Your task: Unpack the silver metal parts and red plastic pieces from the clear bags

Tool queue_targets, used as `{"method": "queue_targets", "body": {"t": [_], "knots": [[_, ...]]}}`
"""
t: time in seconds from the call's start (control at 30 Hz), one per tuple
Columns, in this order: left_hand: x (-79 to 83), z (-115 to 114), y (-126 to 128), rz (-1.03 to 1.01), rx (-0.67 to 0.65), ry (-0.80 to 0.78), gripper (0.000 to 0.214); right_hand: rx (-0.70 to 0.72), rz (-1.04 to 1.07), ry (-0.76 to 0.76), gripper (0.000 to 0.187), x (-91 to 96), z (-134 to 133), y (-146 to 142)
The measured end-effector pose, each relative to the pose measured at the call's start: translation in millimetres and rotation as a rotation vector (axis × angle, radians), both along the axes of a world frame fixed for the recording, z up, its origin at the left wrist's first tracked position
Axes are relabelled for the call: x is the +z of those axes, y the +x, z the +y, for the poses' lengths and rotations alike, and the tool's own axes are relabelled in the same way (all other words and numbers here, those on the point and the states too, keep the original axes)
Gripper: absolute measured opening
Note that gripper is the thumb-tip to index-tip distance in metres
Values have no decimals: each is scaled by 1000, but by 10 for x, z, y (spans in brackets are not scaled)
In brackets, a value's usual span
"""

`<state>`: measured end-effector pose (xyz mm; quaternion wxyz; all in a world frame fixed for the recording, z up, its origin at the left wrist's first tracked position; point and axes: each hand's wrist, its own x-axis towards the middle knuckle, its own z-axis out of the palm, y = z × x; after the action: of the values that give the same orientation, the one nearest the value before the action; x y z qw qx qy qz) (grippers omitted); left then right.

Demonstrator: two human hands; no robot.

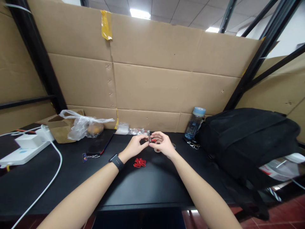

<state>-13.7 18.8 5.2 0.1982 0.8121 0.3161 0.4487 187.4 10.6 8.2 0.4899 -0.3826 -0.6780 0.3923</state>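
Observation:
Above the black table, my left hand (136, 145) and my right hand (163, 144) meet, with a small dark round piece (150, 139) pinched between their fingertips. A bit of red shows behind the piece, by the right fingers; what it belongs to is hidden. On my left wrist sits a black watch (116, 162). Below the hands lies a small heap of red cord loops (139, 163). A pale round item (157, 150) is partly covered by my right hand.
Small clear plastic packets (133, 131) lie along the cardboard wall (147, 92). At left are a power strip (28, 152), a paper bag (59, 128), a plastic bag (82, 125) and a dark tablet-like object (100, 143). A water bottle (194, 124) and black backpack (247, 143) stand right.

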Motion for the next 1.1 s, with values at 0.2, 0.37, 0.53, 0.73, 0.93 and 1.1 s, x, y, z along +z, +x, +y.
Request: {"method": "queue_targets", "body": {"t": [0.2, 0.37, 0.53, 0.73, 0.93, 1.1], "knots": [[87, -67, 9, -15, 18, 23, 7, 22, -30, 48, 54, 31, -53, -25], [114, -65, 8, 21, 77, 22, 7, 23, -82, 85, 54, 97, -51, 56], [165, -27, -99, 65, 114, 24, 10, -107, -361, 233, 43, 225, -9, 392], [249, 22, -366, 351, -285, -78, 9, -180, -735, 147, 40, 186, 137, 950], [198, 67, -431, 458, -446, -141, 8, -164, -774, 0, 39, 115, 211, 1173], [130, 118, -450, 519, -465, -206, 10, -111, -798, -73, 41, 74, 248, 1203]]}}
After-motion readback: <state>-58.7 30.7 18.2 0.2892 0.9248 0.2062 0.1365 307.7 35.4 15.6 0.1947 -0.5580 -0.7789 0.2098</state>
